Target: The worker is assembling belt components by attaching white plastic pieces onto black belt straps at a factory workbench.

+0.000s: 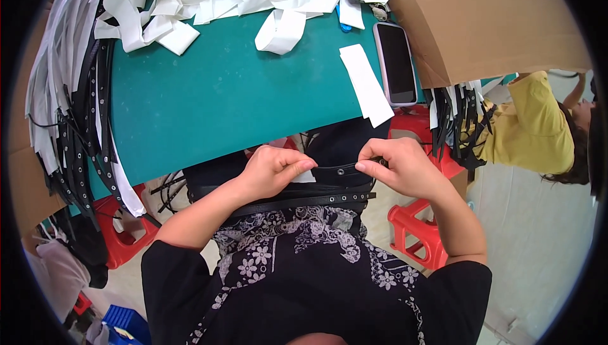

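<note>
Pinching the black strap [341,171], left fingers [297,169] and right fingers [375,169] hide parts.

The belt [326,169] looks smooth and leathery, its eyelets [341,171] shiny metal.

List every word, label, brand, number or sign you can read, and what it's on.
No text is readable in this view.
Black strap between left hand and right hand: no lettering visible.
Phone: dark screen, none visible.
White strip: none visible.
Blue container: any marks too blurred to read.
</note>
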